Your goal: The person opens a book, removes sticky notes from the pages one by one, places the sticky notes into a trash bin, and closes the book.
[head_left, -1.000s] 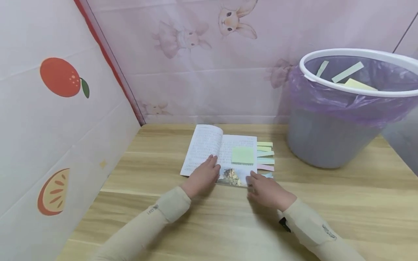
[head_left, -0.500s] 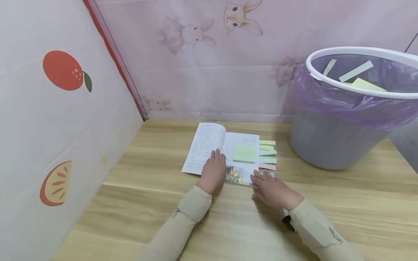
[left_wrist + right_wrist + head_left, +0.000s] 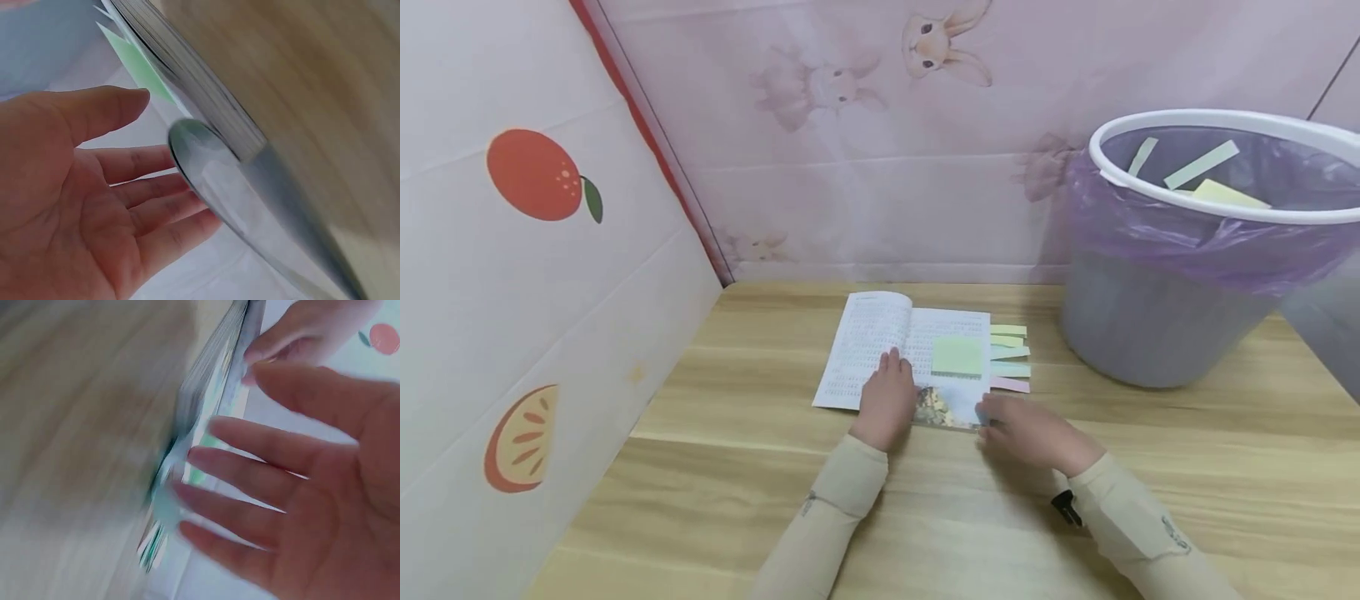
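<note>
An open book [image 3: 865, 358] lies on the wooden table, its left leaf curving up. My left hand [image 3: 887, 404] rests on that leaf near the spine, fingers extended. In the left wrist view the curved leaf [image 3: 212, 169] bends over the fingertips, beside the thick page block [image 3: 194, 81]. A green sticky note [image 3: 957, 356] is on the right page, above a coloured illustration [image 3: 936, 407]. My right hand [image 3: 1026, 429] is at the book's lower right corner. Its fingers look straight and spread in the right wrist view, fingertips right beside a blurred blue-green tab [image 3: 165, 506].
Several coloured sticky tabs, including a pink tab [image 3: 1010, 384], jut from the book's right edge. A grey bin [image 3: 1138, 325] with a purple liner stands at the right, with paper strips [image 3: 1201, 165] inside. A printed pink sheet [image 3: 850, 200] backs the table.
My left hand has shifted right, from the left page toward the spine. My right hand has edged slightly right at the corner and now covers the lowest blue tab.
</note>
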Demonstrator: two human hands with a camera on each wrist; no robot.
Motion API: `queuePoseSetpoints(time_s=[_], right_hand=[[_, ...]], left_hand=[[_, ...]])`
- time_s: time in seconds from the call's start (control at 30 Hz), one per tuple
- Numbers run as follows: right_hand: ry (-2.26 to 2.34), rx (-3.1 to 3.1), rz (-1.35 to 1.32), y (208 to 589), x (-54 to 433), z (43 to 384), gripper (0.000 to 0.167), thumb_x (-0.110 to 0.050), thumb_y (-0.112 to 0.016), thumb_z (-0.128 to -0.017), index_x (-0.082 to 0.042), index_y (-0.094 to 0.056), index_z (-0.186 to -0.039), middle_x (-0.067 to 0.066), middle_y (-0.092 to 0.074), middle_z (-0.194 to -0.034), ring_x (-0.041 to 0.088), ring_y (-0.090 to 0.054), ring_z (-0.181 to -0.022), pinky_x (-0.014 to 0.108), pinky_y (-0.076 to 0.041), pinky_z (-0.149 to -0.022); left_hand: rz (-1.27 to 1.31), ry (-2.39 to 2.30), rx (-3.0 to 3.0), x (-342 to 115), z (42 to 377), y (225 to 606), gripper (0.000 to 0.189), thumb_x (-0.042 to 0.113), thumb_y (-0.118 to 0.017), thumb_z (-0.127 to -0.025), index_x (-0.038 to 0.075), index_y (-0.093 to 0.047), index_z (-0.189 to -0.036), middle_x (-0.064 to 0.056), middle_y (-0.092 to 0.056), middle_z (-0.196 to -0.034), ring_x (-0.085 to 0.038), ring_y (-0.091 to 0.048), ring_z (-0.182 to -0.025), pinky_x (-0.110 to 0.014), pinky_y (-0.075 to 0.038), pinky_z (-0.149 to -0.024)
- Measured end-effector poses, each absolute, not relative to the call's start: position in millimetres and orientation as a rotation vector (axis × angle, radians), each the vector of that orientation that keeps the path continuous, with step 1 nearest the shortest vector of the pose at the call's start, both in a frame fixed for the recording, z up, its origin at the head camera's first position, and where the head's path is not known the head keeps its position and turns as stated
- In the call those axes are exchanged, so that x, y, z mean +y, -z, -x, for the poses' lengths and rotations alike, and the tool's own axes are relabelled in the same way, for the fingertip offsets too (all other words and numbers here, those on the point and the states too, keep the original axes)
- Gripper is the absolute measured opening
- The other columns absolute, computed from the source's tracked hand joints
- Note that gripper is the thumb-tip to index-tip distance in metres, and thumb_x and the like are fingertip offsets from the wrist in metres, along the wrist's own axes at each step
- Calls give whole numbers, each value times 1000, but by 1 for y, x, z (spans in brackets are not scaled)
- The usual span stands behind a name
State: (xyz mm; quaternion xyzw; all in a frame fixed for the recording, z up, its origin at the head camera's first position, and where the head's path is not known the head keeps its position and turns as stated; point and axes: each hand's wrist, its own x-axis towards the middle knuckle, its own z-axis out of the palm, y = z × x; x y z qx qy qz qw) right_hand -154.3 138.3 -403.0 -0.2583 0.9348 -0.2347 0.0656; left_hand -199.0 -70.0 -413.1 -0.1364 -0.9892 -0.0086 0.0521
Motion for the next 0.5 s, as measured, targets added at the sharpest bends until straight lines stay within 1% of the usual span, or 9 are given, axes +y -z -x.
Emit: queuePoseSetpoints(time_s=[0.07,0.1,0.13,0.23,0.3,0.37,0.47,0.5], right_hand=[[786,2883,783,402,141,160,18,-7,-60,-93,6,-65,-105,24,-64,-114,39,-61,-106,51,-49,-92],[798,2925,778,401,142,163,19,-5,-60,-93,7,-66,-106,20,-67,-108,37,-63,-101,49,-50,-89],[808,2968,771,399,143,165,19,-4,-61,-92,7,-68,-106,20,-68,-106,36,-64,-101,48,-51,-88],[754,3091,839,394,141,176,9,1,-64,-88,4,-71,-93,13,-71,-91,30,-66,-87,43,-54,-79],[643,3158,878,391,136,183,6,1,-67,-85,2,-71,-90,10,-69,-86,28,-65,-81,41,-54,-74],[476,3202,894,391,130,192,8,-3,-70,-84,1,-70,-90,10,-67,-85,27,-62,-79,39,-53,-71],[172,3247,928,395,117,205,18,-10,-75,-80,1,-66,-92,11,-62,-84,27,-59,-76,38,-52,-66],[75,3261,950,397,113,209,19,-11,-75,-80,1,-65,-91,11,-60,-83,26,-58,-75,37,-52,-64]], left_hand=[[423,3,-2992,-72,199,414,45,24,-61,-94,-8,-55,-125,-25,-47,-140,-35,-47,-129,-39,-54,-87],[424,2,-2989,-73,198,414,45,24,-62,-94,-8,-55,-125,-25,-47,-139,-35,-48,-128,-39,-55,-85],[422,10,-2990,-74,198,414,46,24,-63,-93,-8,-55,-125,-25,-47,-140,-35,-48,-128,-39,-55,-83],[422,29,-2970,-75,196,414,48,25,-67,-91,-8,-56,-123,-25,-49,-138,-35,-50,-127,-40,-56,-80],[423,36,-2962,-74,196,414,48,25,-69,-89,-8,-56,-122,-24,-49,-138,-35,-50,-126,-40,-56,-80],[431,60,-2968,-73,196,414,50,26,-70,-88,-9,-56,-122,-25,-48,-138,-36,-50,-127,-40,-55,-82],[450,97,-2986,-71,196,413,51,27,-71,-88,-10,-56,-120,-26,-47,-138,-37,-48,-127,-41,-54,-85],[458,110,-2994,-71,195,413,52,28,-71,-88,-10,-56,-120,-27,-47,-139,-38,-48,-127,-42,-54,-86]])
